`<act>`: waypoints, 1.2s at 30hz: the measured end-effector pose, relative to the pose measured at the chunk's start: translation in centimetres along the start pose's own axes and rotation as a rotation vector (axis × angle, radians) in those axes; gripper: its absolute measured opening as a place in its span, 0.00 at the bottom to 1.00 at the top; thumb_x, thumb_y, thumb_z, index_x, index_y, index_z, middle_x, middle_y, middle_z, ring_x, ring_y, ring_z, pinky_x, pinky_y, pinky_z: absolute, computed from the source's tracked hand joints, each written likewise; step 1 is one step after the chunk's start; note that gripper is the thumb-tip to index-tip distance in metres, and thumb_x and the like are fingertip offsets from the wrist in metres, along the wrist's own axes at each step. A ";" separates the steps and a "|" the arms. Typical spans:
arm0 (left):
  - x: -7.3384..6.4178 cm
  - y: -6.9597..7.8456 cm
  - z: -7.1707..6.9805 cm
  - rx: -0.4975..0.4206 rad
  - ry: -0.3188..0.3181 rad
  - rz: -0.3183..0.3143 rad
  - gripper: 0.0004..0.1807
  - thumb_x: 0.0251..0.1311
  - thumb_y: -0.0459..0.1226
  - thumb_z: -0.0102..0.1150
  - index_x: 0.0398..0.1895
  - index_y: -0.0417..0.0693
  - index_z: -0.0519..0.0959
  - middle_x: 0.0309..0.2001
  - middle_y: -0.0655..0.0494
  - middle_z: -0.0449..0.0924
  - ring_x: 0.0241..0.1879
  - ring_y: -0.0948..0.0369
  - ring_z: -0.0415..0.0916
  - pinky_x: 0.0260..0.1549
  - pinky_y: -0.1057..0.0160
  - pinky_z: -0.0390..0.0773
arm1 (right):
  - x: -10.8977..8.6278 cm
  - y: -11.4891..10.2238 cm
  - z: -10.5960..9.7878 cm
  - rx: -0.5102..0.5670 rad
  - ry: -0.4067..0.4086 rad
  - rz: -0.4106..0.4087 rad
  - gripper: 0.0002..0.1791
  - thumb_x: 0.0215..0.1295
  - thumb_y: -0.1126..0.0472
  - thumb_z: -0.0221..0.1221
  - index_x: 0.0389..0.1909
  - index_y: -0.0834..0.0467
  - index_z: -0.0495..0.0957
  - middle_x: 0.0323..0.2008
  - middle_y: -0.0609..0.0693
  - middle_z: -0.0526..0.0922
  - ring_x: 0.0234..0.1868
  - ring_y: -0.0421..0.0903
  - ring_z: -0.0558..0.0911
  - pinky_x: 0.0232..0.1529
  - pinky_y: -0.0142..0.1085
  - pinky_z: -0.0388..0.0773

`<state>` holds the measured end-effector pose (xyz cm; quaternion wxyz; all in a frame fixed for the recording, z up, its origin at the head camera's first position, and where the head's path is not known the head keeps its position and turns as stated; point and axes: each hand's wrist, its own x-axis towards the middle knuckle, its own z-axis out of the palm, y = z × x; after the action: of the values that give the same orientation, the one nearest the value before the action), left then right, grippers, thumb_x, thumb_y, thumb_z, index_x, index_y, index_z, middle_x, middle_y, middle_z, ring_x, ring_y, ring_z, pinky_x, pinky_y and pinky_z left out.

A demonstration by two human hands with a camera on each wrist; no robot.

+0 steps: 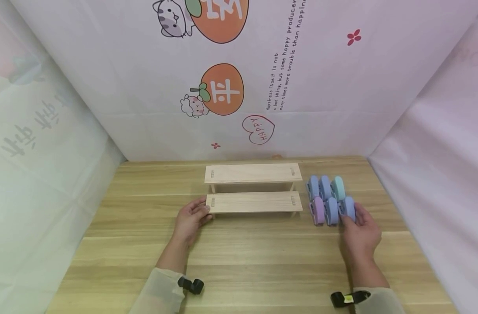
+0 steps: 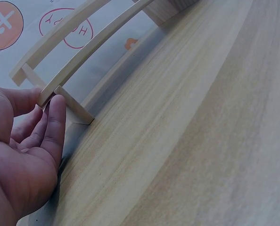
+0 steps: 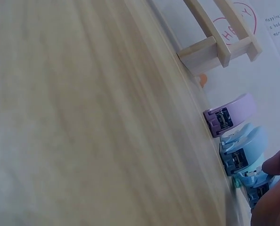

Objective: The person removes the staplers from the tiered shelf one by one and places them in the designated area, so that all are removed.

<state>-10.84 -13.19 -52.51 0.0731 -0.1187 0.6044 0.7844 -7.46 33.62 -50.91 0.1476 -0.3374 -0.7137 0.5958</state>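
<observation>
A two-step wooden rack has a raised back board and a lower front board. My left hand pinches the front board's left end; in the left wrist view, the thumb lies on top and fingers underneath. Right of the rack, small pastel stapler-like tools stand in two rows. The front row has a purple one, a blue one and, rightmost, another blue tool. My right hand grips that rightmost one between thumb and fingers. Its far side is hidden.
Two blue tools and a mint one form the back row, close against the front row. Behind the wooden table rises a printed white cloth, with more cloth at both sides.
</observation>
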 end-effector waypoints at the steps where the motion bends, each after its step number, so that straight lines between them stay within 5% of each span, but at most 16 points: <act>1: 0.0 0.0 0.0 0.000 0.001 0.000 0.26 0.68 0.28 0.65 0.68 0.39 0.74 0.57 0.42 0.80 0.46 0.55 0.84 0.48 0.62 0.89 | 0.1 0.0 0.0 -0.002 -0.002 0.000 0.33 0.69 0.67 0.64 0.74 0.54 0.71 0.72 0.56 0.71 0.73 0.47 0.71 0.73 0.33 0.70; 9: -0.1 -0.1 0.1 0.016 0.003 -0.003 0.25 0.69 0.29 0.64 0.68 0.41 0.74 0.56 0.42 0.80 0.48 0.55 0.84 0.51 0.61 0.88 | 0.4 0.3 -0.1 0.036 -0.018 0.030 0.32 0.68 0.69 0.63 0.73 0.54 0.73 0.72 0.56 0.72 0.73 0.47 0.71 0.66 0.24 0.73; 36: -0.1 0.1 0.0 0.006 -0.011 -0.008 0.26 0.68 0.30 0.65 0.69 0.42 0.74 0.57 0.44 0.79 0.48 0.55 0.83 0.53 0.61 0.87 | 0.8 0.8 -0.1 0.011 -0.035 0.044 0.34 0.67 0.68 0.65 0.74 0.52 0.72 0.73 0.55 0.71 0.74 0.48 0.70 0.71 0.31 0.71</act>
<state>-10.79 -13.22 -52.39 0.0799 -0.1167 0.6060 0.7828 -7.72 34.29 -51.77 0.1237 -0.3416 -0.7055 0.6085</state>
